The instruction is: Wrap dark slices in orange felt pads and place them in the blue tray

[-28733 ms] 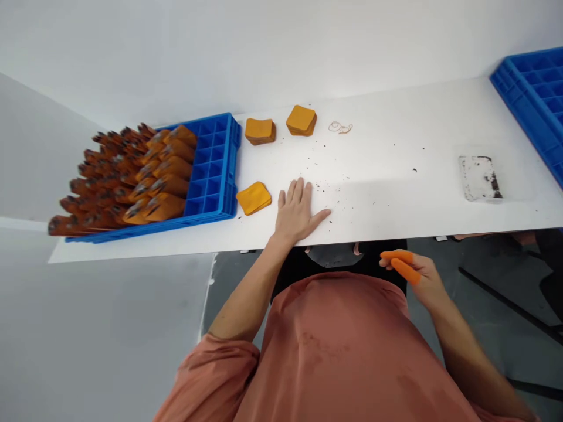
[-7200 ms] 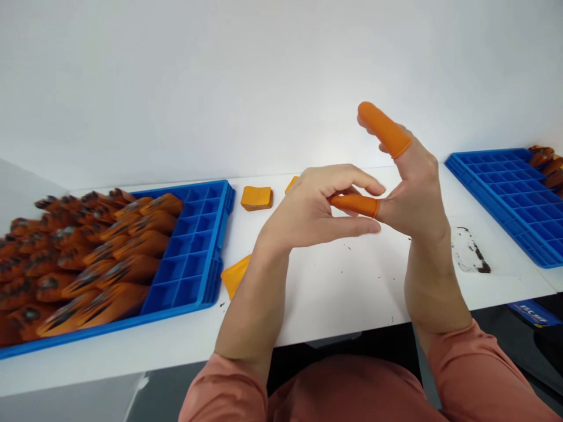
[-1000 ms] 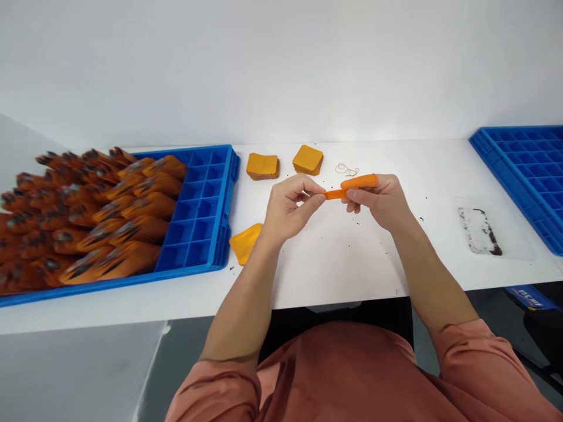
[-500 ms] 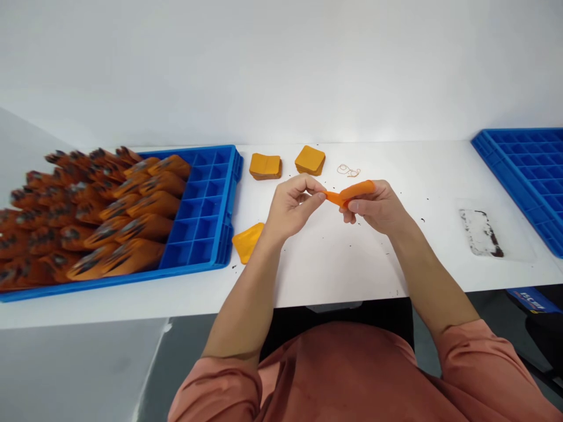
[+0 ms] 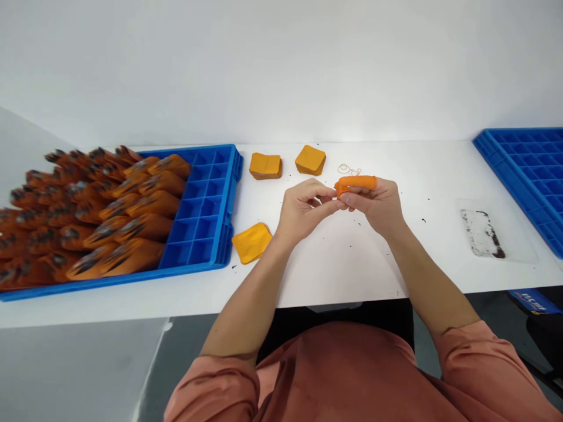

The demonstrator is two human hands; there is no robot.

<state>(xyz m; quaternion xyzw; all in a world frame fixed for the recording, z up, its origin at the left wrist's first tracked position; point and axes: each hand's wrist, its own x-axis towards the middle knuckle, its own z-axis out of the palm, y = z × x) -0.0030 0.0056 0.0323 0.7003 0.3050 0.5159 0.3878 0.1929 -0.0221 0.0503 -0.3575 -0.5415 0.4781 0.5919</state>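
An orange rubber finger cot (image 5: 358,181) covers the index finger of my right hand (image 5: 382,202). At that finger's tip is a bunched piece of orange rubber (image 5: 343,189); whether it belongs to the same cot or to a second one, I cannot tell. My left hand (image 5: 303,211) pinches this piece between thumb and fingertips. The right thumb presses against it from below, so both hands meet over the table. Behind them a thin tangled loop of rubber band or string (image 5: 349,169) lies on the white surface. By my left forearm rests a flat yellow-orange pouch (image 5: 252,242).
On the left, a blue divided tray (image 5: 223,205) holds many upright orange pouches (image 5: 152,202). Two stacks of yellow-orange squares, one left (image 5: 265,166) and one right (image 5: 310,159), stand at the back. At right are a clear plastic sheet (image 5: 481,234) with dark smears and another blue tray (image 5: 523,176).
My left hand has moved right, closer to the right hand. The orange rubber, stretched between the hands before, is now bunched at the right fingertips.
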